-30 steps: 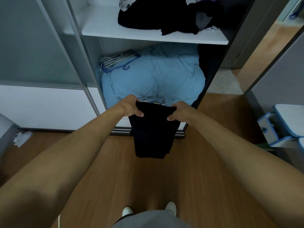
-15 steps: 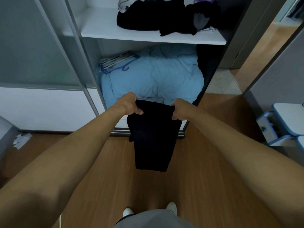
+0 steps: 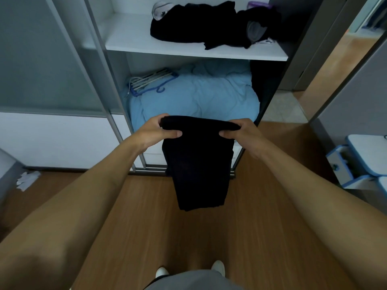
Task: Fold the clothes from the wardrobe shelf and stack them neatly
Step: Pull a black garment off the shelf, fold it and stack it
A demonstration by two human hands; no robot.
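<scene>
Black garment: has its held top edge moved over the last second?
Yes: the garment has risen slightly, its top edge now overlapping more of the blue bedding behind it.

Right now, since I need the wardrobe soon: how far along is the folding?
Done: no finished stack shows anywhere. In hand: the left hand and right hand pinch the top edge of a black garment, which hangs apparently folded lengthwise. Left: a crumpled heap of dark clothes on the white shelf.

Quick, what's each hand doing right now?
Left hand: grips the black garment's top edge.
Right hand: grips the same edge, other end.
</scene>
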